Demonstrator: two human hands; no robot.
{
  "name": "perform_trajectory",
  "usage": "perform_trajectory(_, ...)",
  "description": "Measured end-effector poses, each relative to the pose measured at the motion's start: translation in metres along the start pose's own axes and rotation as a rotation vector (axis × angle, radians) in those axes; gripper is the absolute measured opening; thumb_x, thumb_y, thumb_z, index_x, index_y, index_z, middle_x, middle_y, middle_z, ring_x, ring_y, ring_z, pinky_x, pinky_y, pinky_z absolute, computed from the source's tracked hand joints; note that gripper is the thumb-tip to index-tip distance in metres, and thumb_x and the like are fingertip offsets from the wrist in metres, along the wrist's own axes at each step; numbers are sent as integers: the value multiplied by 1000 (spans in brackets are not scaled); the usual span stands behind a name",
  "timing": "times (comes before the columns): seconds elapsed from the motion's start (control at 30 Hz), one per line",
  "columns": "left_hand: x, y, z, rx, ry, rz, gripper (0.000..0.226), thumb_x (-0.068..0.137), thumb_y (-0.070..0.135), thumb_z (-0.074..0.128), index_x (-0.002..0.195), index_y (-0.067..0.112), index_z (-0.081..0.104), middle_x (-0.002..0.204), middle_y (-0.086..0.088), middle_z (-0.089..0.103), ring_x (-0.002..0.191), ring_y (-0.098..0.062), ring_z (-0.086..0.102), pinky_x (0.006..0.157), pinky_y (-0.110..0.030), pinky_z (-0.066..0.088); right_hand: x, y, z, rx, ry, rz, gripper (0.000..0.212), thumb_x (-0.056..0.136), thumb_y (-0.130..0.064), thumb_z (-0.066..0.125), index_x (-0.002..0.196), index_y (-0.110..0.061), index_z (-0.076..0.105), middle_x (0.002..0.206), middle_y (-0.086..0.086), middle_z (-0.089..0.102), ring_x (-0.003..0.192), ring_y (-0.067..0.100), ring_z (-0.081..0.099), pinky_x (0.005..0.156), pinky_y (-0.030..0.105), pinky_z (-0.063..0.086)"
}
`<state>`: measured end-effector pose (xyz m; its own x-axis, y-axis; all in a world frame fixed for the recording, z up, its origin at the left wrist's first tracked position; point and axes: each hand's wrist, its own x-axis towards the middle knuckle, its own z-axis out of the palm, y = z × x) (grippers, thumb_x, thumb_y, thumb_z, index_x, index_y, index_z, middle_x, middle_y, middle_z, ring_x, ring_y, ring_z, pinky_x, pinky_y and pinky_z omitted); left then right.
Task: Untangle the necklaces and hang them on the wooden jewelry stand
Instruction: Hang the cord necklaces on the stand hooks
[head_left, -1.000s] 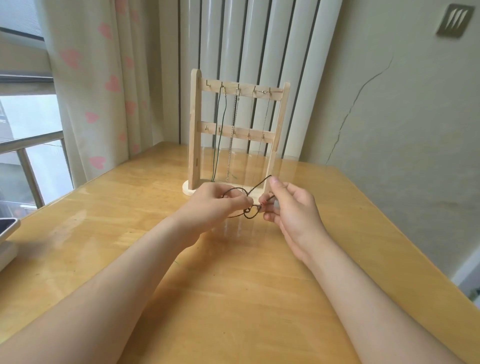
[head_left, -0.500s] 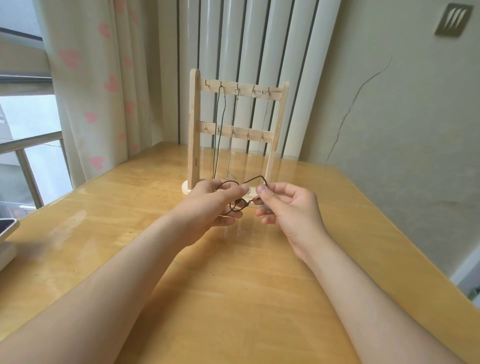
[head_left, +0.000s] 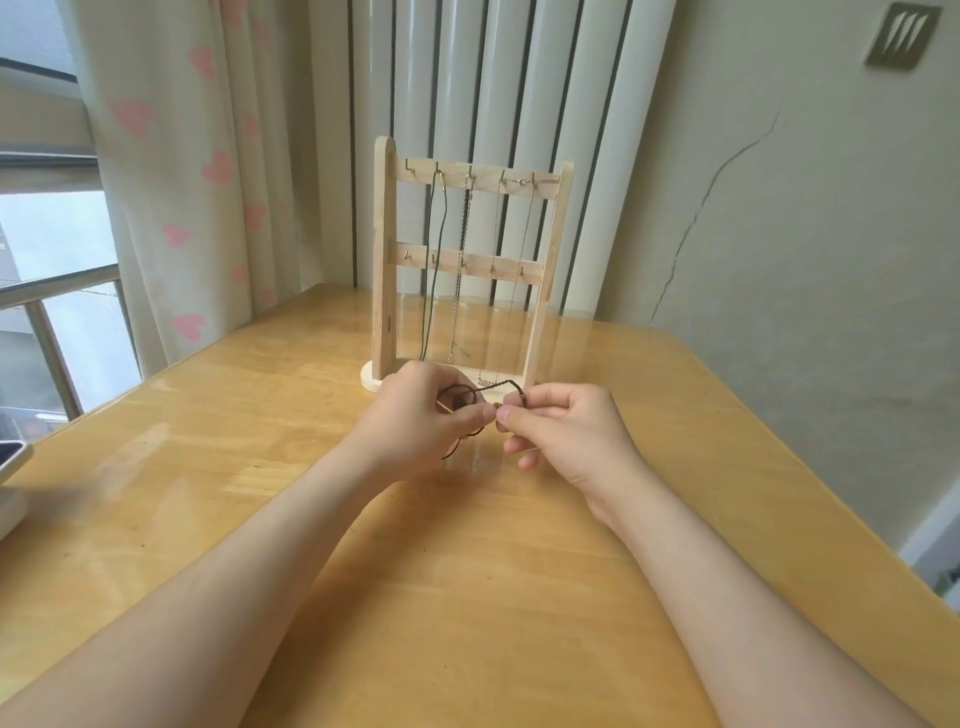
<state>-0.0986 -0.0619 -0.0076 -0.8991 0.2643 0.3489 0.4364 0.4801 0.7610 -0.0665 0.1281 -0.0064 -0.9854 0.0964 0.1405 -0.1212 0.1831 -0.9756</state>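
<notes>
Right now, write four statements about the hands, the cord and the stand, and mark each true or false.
1. The left hand and right hand both pinch the dark cord necklace. True.
2. The leftmost top hook on the wooden jewelry stand is bare. True.
3. The stand lies flat on the table. False: it stands upright.
4. Nothing hangs on the stand. False: a green cord and a silver chain hang from its top bar.

Soft window daylight from left; tabletop (head_left: 260, 457) glare; wide-angle edges.
</notes>
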Motion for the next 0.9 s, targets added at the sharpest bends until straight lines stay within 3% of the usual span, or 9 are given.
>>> perform_trajectory(0.17,0,3,0,-349,-41,-127,22,100,17,76,96,-4,74,72,0,72,68,-11,69,58,-23,55,4,3,-2,24,-71,10,13,93,-18,81,103,-9,80,87,5,79,65,11,57,60,24,47)
perform_trajectory(0.27,-1,4,-2,-402,-88,-148,28,103,14,71,99,-13,69,75,-4,76,68,-12,73,60,-26,57,4,5,-3,-1,-63,-25,9,95,-19,80,98,-10,80,78,2,73,61,9,52,60,23,44)
perform_trajectory(0.37,-1,4,-2,-429,-123,-162,31,104,13,69,97,-17,65,82,-9,77,75,-18,76,67,-34,58,7,6,-3,-43,-52,-44,11,95,-21,78,93,-11,80,77,7,65,66,19,48,66,34,40)
perform_trajectory(0.47,-2,5,-1,-455,-121,-165,23,105,13,68,100,-9,70,84,-11,76,82,-24,79,73,-39,61,7,6,-3,-23,-67,-39,14,90,-23,80,90,-9,80,76,7,60,70,21,45,68,37,37)
perform_trajectory(0.6,-2,8,0,-462,-100,-187,18,106,17,67,107,0,71,94,-18,77,91,-33,81,75,-42,60,6,5,-5,-59,-76,-61,15,91,-27,83,89,-12,81,64,-12,61,63,8,50,65,24,41)
perform_trajectory(0.67,-2,8,1,-473,-103,-204,20,106,19,67,108,0,72,99,-22,76,91,-32,82,82,-46,63,7,8,-6,-91,-69,-96,14,92,-28,83,93,-15,82,60,-19,59,59,0,50,64,20,41)
perform_trajectory(0.73,-2,7,1,-476,-112,-212,21,105,20,68,108,0,73,95,-15,75,91,-29,82,86,-49,64,7,8,-6,-120,-63,-123,10,94,-25,81,96,-16,82,59,-21,61,57,-4,51,62,15,40)
perform_trajectory(0.83,-1,7,0,-437,-111,-194,20,105,21,68,105,3,75,92,-8,76,90,-25,82,80,-46,59,8,8,-6,-145,-69,-141,9,95,-24,79,100,-17,81,68,-20,66,60,-6,53,63,10,41)
perform_trajectory(0.9,-1,6,-1,-341,-102,-140,19,105,24,69,102,6,76,89,-6,77,83,-16,80,75,-39,57,8,8,-6,-195,-76,-148,12,98,-28,76,102,-18,81,70,-21,64,62,-4,51,64,14,41)
